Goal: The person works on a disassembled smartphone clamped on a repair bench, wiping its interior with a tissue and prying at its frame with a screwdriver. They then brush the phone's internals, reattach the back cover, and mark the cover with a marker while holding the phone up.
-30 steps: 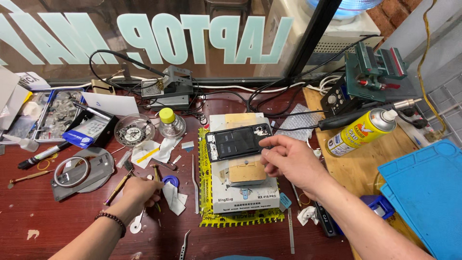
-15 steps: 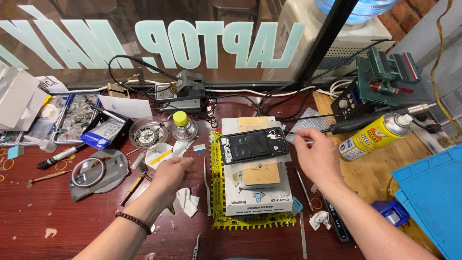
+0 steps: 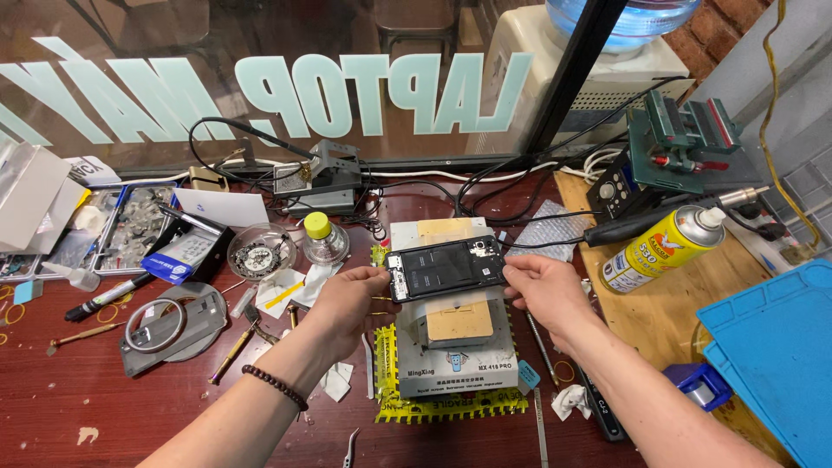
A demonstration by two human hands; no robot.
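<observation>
An opened black phone (image 3: pixel 446 267) with its inner parts showing is held flat between both hands above a grey heating block (image 3: pixel 457 345). My left hand (image 3: pixel 345 302) grips the phone's left end with its fingertips. At the phone's right end my right hand (image 3: pixel 544 291) pinches the edge. The block has a tan pad on top and rests on a yellow-green mat (image 3: pixel 451 403). A dark bead bracelet circles my left wrist.
A yellow spray can (image 3: pixel 660 248) lies at the right on a wooden board, by a green vise (image 3: pixel 685 139). A blue mat (image 3: pixel 776 347) fills the right corner. Small bottle (image 3: pixel 322 237), round dish (image 3: pixel 260 251), parts trays, tweezers (image 3: pixel 349 447), a marker and tissues crowd the left.
My left hand moved up from the tissues on the left and took hold of the phone's left end. The phone has come up a little, now held by both hands.
</observation>
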